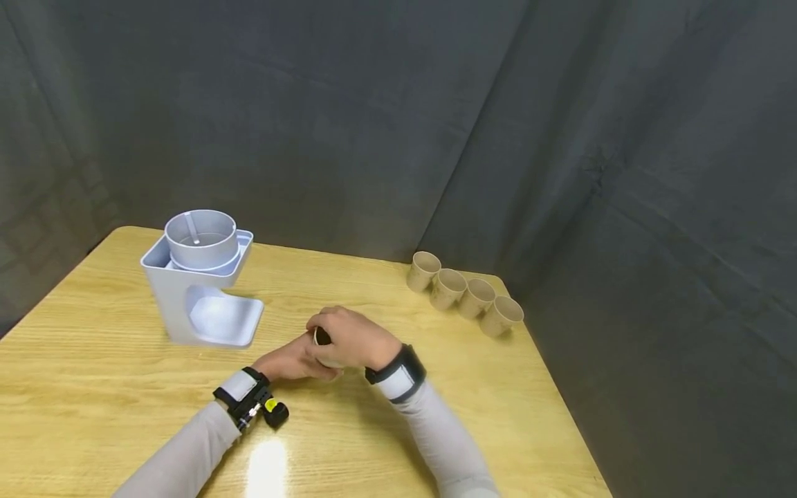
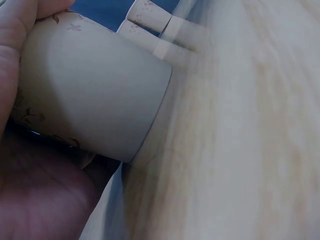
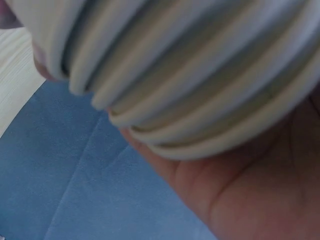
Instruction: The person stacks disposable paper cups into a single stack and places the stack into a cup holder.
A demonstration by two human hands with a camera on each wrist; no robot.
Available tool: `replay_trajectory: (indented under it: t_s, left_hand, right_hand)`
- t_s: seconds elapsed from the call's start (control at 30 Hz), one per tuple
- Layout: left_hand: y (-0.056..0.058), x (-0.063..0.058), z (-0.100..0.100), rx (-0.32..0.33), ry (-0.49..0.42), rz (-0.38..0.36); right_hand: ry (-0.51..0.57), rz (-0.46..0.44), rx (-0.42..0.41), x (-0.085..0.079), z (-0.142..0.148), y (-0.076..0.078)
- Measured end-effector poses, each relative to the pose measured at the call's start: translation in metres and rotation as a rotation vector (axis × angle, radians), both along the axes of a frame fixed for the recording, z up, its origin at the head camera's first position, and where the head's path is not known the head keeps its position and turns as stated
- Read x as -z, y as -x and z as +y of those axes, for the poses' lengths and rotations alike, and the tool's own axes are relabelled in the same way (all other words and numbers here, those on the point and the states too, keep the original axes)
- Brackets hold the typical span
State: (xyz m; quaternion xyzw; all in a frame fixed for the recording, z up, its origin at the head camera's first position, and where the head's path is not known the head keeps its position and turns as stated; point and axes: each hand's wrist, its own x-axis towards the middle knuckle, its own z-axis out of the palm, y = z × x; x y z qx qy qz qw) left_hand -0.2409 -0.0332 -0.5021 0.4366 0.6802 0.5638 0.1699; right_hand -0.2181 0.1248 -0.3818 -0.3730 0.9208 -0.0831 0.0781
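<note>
Near the table's middle, both hands are at a stack of nested paper cups, mostly covered by them in the head view. My right hand [image 1: 355, 339] grips the stack from above and the right. Several closely spaced rims of the stacked cups [image 3: 200, 95] cross the right wrist view, against the palm. My left hand [image 1: 295, 358] holds the stack from the left, its palm below. In the left wrist view, a beige paper cup [image 2: 95, 85] with a small floral print lies tilted in the grip, its base toward the table. Whether the base touches the table I cannot tell.
A white stand [image 1: 168, 297] with a round open container [image 1: 202, 252] on top and a low tray-like base is at the back left. Several beige paper cups [image 1: 448, 294] stand upright in a row at the back right of the wooden table [image 1: 498, 429]. Grey curtains [image 1: 349, 138] hang behind.
</note>
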Motion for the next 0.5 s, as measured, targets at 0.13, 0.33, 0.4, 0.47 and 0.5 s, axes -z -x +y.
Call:
replay_trajectory:
  t_s: [0.13,0.33,0.4,0.47,0.5]
  left_hand:
    - [-0.001,-0.001,0.001,-0.018,0.011,-0.035]
    - [-0.001,0.0,0.003,-0.065,0.052,-0.076]
    - [-0.001,0.001,0.005,-0.076,0.035,-0.11]
    - [-0.001,0.002,0.006,-0.082,0.016,-0.147]
    - [-0.001,0.002,0.007,-0.087,0.01,-0.161]
  right_hand:
    - [0.035,-0.026,0.021,-0.001,0.002,0.002]
    - [0.084,0.001,0.081,-0.004,0.01,0.007]
    - [0.105,0.025,0.117,-0.006,0.018,0.011]
    - [0.12,0.048,0.16,-0.007,0.026,0.016]
    - [0.126,0.058,0.185,-0.008,0.031,0.019]
